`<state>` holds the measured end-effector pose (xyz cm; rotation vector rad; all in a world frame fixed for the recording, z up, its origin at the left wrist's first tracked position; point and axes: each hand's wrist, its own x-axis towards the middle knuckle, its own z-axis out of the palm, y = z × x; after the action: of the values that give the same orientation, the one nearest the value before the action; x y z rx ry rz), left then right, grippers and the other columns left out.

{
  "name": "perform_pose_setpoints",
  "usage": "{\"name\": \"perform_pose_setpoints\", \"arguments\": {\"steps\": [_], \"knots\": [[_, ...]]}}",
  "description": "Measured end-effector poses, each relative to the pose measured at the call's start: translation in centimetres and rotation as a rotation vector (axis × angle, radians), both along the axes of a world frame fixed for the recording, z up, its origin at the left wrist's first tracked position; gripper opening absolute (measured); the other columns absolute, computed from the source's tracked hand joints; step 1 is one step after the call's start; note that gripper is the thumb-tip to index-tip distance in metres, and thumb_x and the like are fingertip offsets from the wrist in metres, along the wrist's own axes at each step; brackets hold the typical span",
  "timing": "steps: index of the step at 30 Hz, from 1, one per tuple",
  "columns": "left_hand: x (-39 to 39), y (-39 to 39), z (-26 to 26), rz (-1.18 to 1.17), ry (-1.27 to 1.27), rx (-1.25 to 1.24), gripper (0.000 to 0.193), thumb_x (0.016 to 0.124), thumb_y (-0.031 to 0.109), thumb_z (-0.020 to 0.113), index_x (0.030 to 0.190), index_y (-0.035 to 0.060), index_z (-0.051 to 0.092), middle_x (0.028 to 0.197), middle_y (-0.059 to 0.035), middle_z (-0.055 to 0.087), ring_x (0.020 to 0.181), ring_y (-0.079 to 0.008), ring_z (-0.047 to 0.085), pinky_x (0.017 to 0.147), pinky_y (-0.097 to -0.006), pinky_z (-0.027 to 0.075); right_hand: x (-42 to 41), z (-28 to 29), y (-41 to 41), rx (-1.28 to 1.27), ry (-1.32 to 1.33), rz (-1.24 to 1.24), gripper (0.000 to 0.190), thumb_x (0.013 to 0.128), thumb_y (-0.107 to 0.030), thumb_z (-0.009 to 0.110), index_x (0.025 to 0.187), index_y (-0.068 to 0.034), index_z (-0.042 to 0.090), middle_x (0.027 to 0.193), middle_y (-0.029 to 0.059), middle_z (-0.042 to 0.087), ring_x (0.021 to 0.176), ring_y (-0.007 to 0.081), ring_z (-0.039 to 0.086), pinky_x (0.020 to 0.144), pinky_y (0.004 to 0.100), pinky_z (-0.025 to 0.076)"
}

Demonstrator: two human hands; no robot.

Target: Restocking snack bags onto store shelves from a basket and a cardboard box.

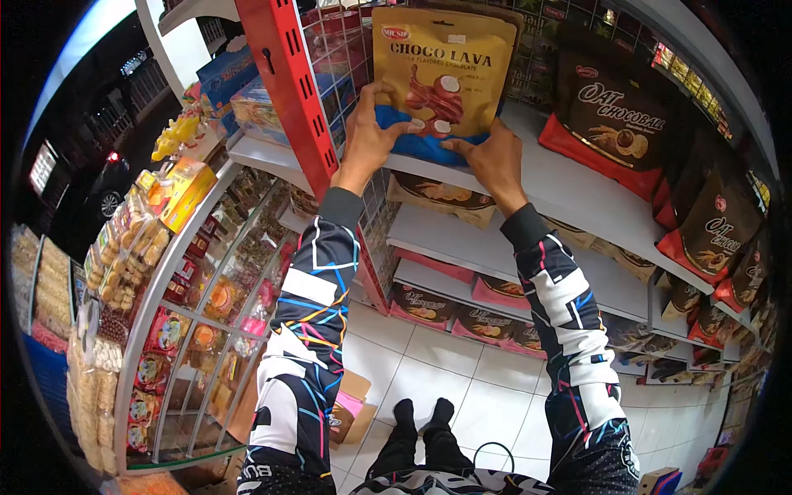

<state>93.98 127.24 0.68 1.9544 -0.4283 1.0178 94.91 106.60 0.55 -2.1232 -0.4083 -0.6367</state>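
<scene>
A gold and blue pouch of Choco Lava chocolate (444,68) stands upright on the top white metal shelf (557,167), with at least one more pouch behind it. My left hand (371,136) grips its lower left side, thumb on the front. At the lower right side my right hand (492,158) holds it in the same way, thumb across the blue bottom. To the right, a brown and red pouch of Oat Chocoball (609,117) stands on that shelf, apart from my right hand.
A red slotted shelf post (297,93) and wire grid stand close by my left hand. Lower shelves hold more pouches. At left is a glass display case (204,309) of packaged snacks. An open cardboard box (352,405) sits on the tiled floor near my feet.
</scene>
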Motion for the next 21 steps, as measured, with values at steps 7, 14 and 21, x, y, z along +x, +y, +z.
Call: {"name": "perform_pose_setpoints", "arguments": {"steps": [7,14,21], "knots": [[-0.3,0.7,-2.7,0.03,0.191,0.011,0.037,0.072,0.008,0.079,0.098,0.0036,0.053,0.097,-0.0157,0.062,0.09,-0.0335,0.062,0.079,-0.0397,0.047,-0.9,0.3,0.5,-0.171,0.071,-0.183,0.057,0.066,-0.034,0.085,0.101,0.005,0.063,0.095,0.0223,0.067,0.091,0.0394,0.065,0.077,0.0451,0.05],[-1.2,1.3,-4.4,0.102,0.105,0.008,0.036,0.077,0.022,0.078,0.095,0.0004,0.056,0.094,-0.0174,0.059,0.087,-0.0354,0.059,0.076,-0.0425,0.046,-2.4,-0.3,0.5,-0.374,0.141,-0.121,0.056,0.075,-0.044,0.075,0.098,0.005,0.066,0.098,0.025,0.065,0.096,0.0421,0.061,0.08,0.0486,0.049],[-1.8,-1.2,-4.0,0.28,0.073,-0.1,0.051,0.076,0.034,0.079,0.096,-0.0061,0.056,0.107,-0.0258,0.053,0.1,-0.0406,0.054,0.084,-0.0454,0.044,-2.6,-1.4,1.5,-0.41,0.052,-0.209,0.056,0.077,-0.05,0.071,0.094,0.004,0.067,0.092,0.0253,0.065,0.097,0.0428,0.059,0.078,0.0515,0.047]]}}
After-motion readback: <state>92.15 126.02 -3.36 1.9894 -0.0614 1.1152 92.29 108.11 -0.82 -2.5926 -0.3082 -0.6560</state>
